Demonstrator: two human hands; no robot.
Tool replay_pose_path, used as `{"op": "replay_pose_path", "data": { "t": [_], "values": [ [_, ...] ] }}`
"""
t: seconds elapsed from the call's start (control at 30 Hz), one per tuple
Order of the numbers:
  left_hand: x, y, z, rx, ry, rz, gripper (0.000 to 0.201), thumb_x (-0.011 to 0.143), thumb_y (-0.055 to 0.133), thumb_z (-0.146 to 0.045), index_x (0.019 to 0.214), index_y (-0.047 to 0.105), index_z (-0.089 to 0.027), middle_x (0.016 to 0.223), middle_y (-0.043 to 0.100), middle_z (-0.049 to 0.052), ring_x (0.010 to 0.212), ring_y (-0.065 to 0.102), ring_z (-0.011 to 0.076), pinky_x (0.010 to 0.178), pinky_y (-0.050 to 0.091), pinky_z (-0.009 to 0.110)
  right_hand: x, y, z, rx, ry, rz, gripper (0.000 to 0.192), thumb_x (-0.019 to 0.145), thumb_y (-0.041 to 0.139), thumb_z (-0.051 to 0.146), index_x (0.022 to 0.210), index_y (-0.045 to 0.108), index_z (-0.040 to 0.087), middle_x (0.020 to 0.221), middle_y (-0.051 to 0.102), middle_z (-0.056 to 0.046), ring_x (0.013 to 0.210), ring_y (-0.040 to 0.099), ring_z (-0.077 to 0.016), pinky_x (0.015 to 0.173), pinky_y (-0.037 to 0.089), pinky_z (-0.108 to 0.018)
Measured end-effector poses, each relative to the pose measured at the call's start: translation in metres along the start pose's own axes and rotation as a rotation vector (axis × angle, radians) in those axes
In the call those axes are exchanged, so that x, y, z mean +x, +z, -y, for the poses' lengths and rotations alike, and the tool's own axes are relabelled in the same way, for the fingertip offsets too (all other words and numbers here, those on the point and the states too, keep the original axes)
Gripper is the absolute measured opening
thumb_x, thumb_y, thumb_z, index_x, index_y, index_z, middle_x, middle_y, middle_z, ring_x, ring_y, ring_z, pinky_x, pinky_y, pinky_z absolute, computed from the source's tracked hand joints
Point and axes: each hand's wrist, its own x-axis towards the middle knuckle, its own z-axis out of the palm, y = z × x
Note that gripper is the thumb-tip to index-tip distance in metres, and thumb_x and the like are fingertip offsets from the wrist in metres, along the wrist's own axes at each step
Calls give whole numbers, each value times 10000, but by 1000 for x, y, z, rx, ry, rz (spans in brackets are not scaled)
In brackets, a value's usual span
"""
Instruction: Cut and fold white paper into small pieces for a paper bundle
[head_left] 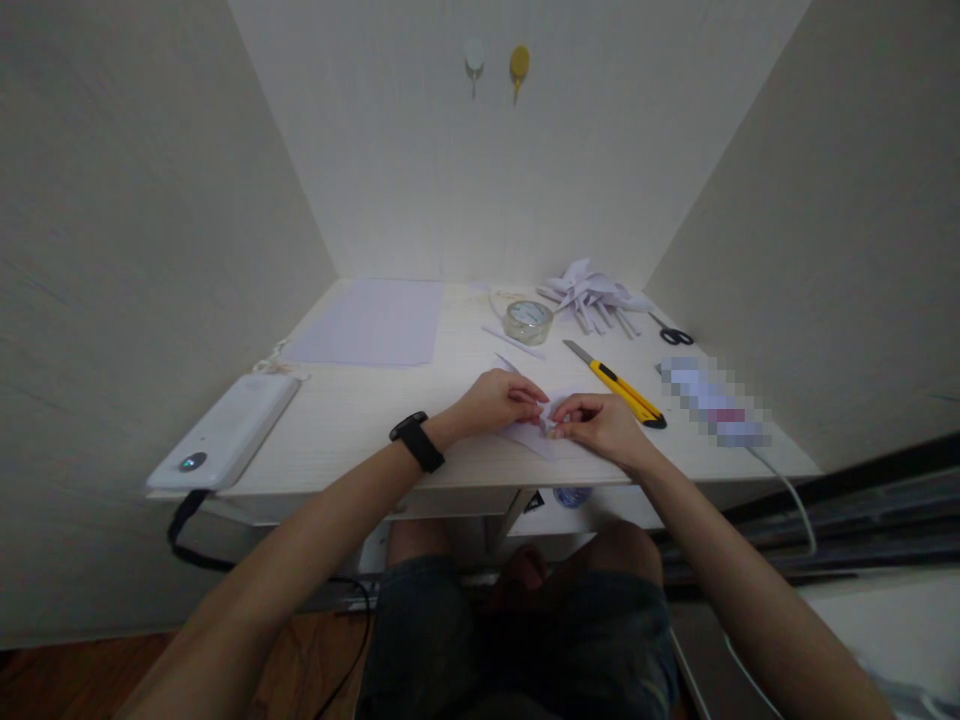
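Paper was pinched in the grip of the left hand and right hand near the front edge of the worktop, its folding judged only partly done. Several folded paper shapes were already piled at the back right, beside the tape roll, while flat paper at the back left was left unfolded; whether one sheet or several could not be told.

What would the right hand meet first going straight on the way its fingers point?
First the white paper, which the right hand is touching; just past it, the left hand appears next, though the depth between them is hard to judge.
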Motion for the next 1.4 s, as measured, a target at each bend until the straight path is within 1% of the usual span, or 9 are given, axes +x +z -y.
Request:
{"op": "replay_pose_path", "data": {
  "t": [0.17,0.27,0.4,0.47,0.6,0.7,0.97,1.13,1.4],
  "values": [
    [0,1,0,42,0,-34,179,742,687,-97,912,739,-120,702,745,38,640,701,137,632,548,221,-1,-1,-3,-3,-24,-18,371,603,828,492,742,728,162,531,536,19,509,382,-103,473,271,-247],
    [0,0,2,47,-16,-48,180,731,686,-85,900,738,-120,704,744,36,628,695,133,624,546,218,-1,-1,-2,17,-46,29,377,612,831,484,780,715,167,557,553,21,514,384,-100,474,280,-242],
    [0,0,2,-2,-34,-25,190,722,682,-69,895,740,-121,692,738,30,617,690,132,623,547,220,1,-2,3,97,-60,108,449,585,852,461,911,743,172,706,643,-14,554,431,-100,505,335,-246],
    [0,1,1,-34,-58,-16,185,729,677,-70,895,739,-123,665,728,22,610,689,131,610,545,215,1,-3,5,85,-55,127,456,600,841,471,943,763,182,688,630,-8,547,411,-97,498,320,-250],
    [-2,2,-2,-88,-94,-12,170,749,669,-63,895,737,-119,661,725,25,610,690,131,609,550,222,0,-4,5,32,-40,110,390,588,841,502,800,770,183,527,477,43,511,334,-90,477,242,-257],
    [-3,3,-4,-111,-85,-3,176,750,671,-51,898,738,-120,676,731,28,610,688,129,621,557,233,-1,-3,5,24,-45,111,384,585,844,510,767,761,183,505,415,59,515,319,-91,486,220,-260],
    [-1,4,1,-101,-48,35,194,758,689,-79,940,731,-131,731,747,31,614,685,117,619,559,231,-1,-2,2,35,-29,89,410,558,855,520,772,769,181,522,482,37,516,341,-101,481,237,-264],
    [-2,4,-1,-90,-49,24,198,767,665,-66,942,731,-131,703,737,25,601,676,116,617,554,234,-1,-2,0,25,-27,61,417,549,855,531,767,769,185,521,489,32,518,350,-106,481,244,-263],
    [-2,5,-2,-105,-83,11,195,768,660,-53,931,734,-132,687,730,22,586,664,111,617,549,234,-1,-1,1,37,-22,54,412,542,859,524,755,766,184,516,469,39,512,345,-101,482,243,-264]
  ]
}}
